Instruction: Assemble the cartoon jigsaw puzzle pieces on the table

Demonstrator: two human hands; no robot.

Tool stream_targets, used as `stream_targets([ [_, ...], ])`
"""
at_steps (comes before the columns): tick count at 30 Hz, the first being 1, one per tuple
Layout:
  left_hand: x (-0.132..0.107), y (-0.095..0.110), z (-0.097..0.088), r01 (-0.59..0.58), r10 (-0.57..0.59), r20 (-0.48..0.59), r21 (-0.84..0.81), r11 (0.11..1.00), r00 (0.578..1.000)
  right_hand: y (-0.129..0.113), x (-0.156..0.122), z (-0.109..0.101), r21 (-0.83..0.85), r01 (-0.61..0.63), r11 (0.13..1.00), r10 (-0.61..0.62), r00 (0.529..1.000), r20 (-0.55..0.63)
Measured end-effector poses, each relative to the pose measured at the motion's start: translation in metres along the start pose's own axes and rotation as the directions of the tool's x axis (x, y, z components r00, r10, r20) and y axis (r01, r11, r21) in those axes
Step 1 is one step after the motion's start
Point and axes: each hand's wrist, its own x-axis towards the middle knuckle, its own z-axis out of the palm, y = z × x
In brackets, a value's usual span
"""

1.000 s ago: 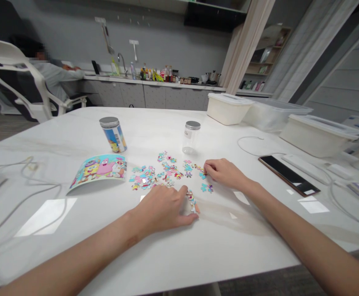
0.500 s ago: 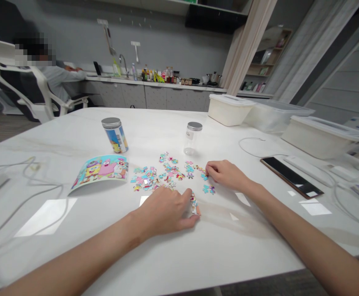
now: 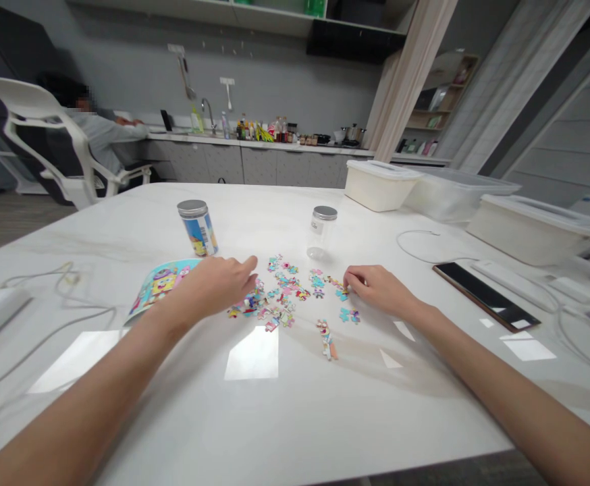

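Loose jigsaw puzzle pieces (image 3: 287, 287) lie in a colourful pile on the white table. My left hand (image 3: 221, 287) hovers at the pile's left side, index finger stretched out and thumb apart, partly covering the curved cartoon picture sheet (image 3: 163, 282). My right hand (image 3: 376, 287) rests on the table right of the pile, fingers curled together at a few pieces (image 3: 339, 291); what is between the fingertips is hidden. Nearer to me lies a short joined strip of puzzle pieces (image 3: 327, 339). Two blue and purple pieces (image 3: 350, 315) lie just below my right hand.
Behind the pieces stand a cartoon-labelled can (image 3: 197, 228) and a clear jar (image 3: 320, 233) with a metal lid. White storage boxes (image 3: 381, 185), a dark phone-like slab (image 3: 485, 295) and cables are on the right. More cables lie left. A person (image 3: 100, 138) sits beyond the table.
My left hand has left the joined strip and moved left and away from me to the pile's left side, uncovering the strip. My right hand stays at the same pieces. The view has shifted slightly.
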Motion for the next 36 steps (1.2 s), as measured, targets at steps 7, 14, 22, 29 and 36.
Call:
stream_targets([
  [7,-0.004,-0.049,0.008,0.057,0.014,0.258,-0.263,0.963,0.966,-0.005,0.001,0.015,-0.026,0.328,0.944,-0.326,0.923,-0.202],
  [14,-0.001,-0.034,0.012,0.049,0.029,0.238,-0.314,0.948,0.971,-0.054,0.042,0.039,-0.088,0.402,0.911,-0.41,0.908,-0.089],
  [22,0.002,-0.031,0.015,-0.019,0.06,0.154,-0.257,0.966,0.986,-0.045,0.069,0.053,-0.084,0.405,0.91,-0.409,0.912,-0.028],
  [29,0.001,-0.028,0.012,-0.05,0.1,0.18,-0.262,0.964,0.979,-0.034,0.06,0.047,0.047,0.425,0.904,-0.421,0.904,-0.076],
  [36,0.0,-0.018,0.008,-0.014,0.063,0.178,-0.264,0.964,0.982,-0.032,0.06,0.043,0.067,0.485,0.872,-0.483,0.875,-0.044],
])
